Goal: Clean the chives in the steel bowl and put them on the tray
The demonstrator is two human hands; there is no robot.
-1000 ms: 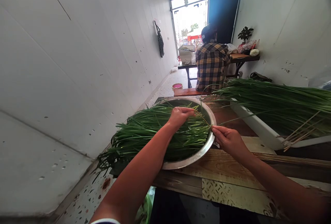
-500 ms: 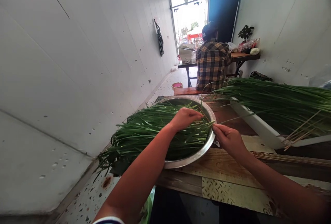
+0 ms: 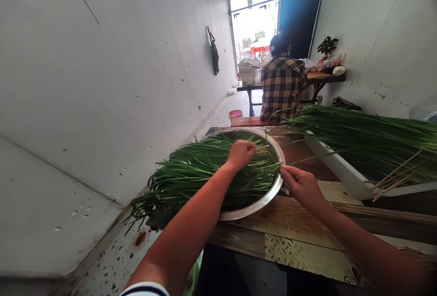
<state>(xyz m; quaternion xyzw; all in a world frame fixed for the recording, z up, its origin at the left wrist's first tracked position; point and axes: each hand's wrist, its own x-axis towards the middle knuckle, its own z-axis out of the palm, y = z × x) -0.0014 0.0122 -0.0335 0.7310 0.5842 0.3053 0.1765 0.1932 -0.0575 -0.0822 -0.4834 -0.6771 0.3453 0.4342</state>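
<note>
A round metal basin [image 3: 252, 209] holds a large heap of garlic chives [image 3: 194, 164], their leaves hanging over its left side and pale stem ends pointing right. Above the stems, my left hand [image 3: 241, 154] is closed with thumb and fingertips together; what they grip, if anything, is hidden. At the basin's right rim, my right hand [image 3: 300, 183] pinches the end of a thin brown skewer [image 3: 269, 151] that slants across the stem ends. Some chive ends meet its fingertips.
On the right, more chives [image 3: 368, 127] lie over a white tray [image 3: 337, 164], with several loose skewers [image 3: 398, 180] at its near corner. The plank table [image 3: 297, 218] carries all this. Ahead, a person in a plaid shirt [image 3: 282, 86] sits facing away at another table.
My left hand has moved a little left, away from the stem ends and my right hand. The right hand stays at the basin's rim. The view has shifted slightly.
</note>
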